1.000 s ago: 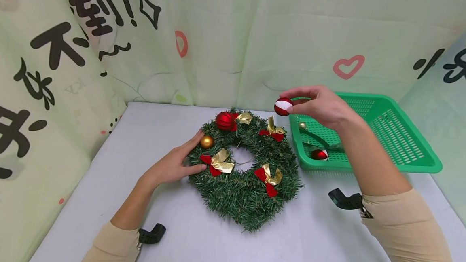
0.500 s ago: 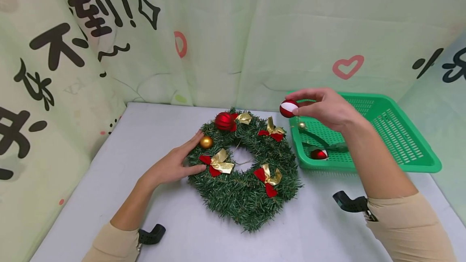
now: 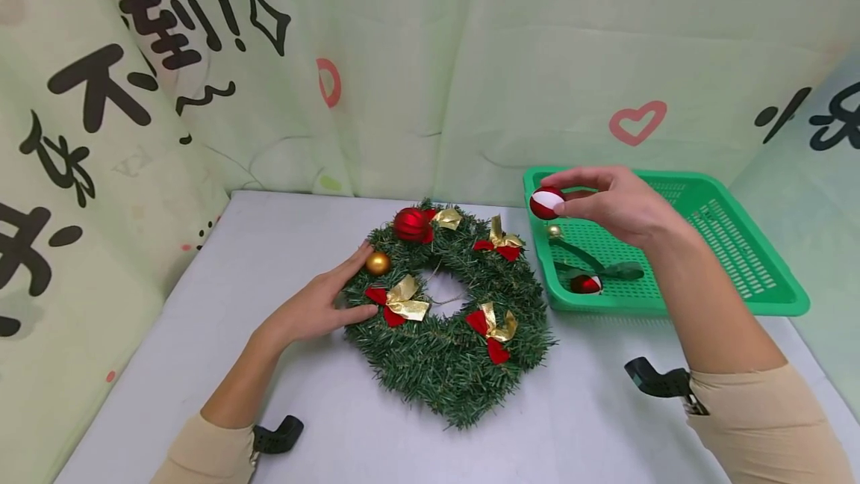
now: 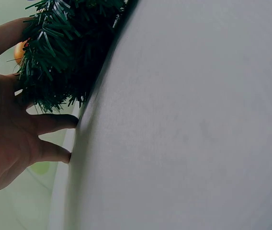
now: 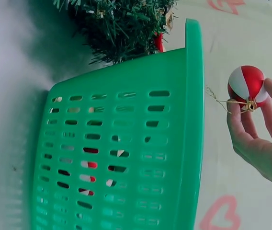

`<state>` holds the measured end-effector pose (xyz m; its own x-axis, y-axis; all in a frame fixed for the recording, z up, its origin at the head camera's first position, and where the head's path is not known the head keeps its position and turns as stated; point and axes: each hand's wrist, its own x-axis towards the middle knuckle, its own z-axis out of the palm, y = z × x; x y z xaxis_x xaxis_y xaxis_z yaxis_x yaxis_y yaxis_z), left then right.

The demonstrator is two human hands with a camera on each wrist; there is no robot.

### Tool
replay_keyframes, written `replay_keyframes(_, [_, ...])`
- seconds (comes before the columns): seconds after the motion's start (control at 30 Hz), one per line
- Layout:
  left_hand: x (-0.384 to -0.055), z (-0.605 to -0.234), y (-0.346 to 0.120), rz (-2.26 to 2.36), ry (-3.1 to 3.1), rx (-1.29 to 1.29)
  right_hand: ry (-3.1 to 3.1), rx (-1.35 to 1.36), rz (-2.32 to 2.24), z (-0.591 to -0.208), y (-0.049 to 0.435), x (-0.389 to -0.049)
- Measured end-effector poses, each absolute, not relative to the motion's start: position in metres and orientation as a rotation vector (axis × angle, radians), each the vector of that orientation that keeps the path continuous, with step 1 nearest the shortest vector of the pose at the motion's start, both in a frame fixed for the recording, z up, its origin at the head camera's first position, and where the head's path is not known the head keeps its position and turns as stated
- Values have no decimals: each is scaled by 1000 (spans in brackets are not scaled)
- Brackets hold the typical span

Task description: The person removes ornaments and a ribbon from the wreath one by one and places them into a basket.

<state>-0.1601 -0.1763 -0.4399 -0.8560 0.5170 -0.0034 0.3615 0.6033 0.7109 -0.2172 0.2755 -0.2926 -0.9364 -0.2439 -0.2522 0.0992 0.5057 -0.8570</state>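
A green Christmas wreath (image 3: 449,387) lies on the white table. My left hand (image 3: 316,305) rests at its left side with fingers spread. In the left wrist view the left hand (image 4: 11,129) has its thumb on the wreath edge and two fingertips at the table. My right hand (image 3: 621,204) holds a red and white Christmas ball (image 3: 546,203) over the back left corner of the green basket (image 3: 732,308). The right wrist view has this ball (image 5: 247,86) pinched between thumb and fingers, its gold string hanging loose.
The wreath carries a red ball (image 3: 411,224), a gold ball (image 3: 378,264) and several red-and-gold bows (image 3: 406,299). Inside the basket lie another red and white ball (image 3: 586,284), a small gold ball (image 3: 554,231) and a green ribbon (image 3: 621,270). A printed curtain (image 3: 403,58) hangs behind the table.
My right hand has moved to the right with the red and white ball, from beside the wreath to over the basket's corner. The left hand stays at the wreath.
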Motion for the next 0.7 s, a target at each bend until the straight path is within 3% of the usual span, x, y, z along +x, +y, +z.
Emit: replay_keyframes(0.7, [-159,-439,-177,1093,2627,707,2422,-76,-1389,-310,301,-221])
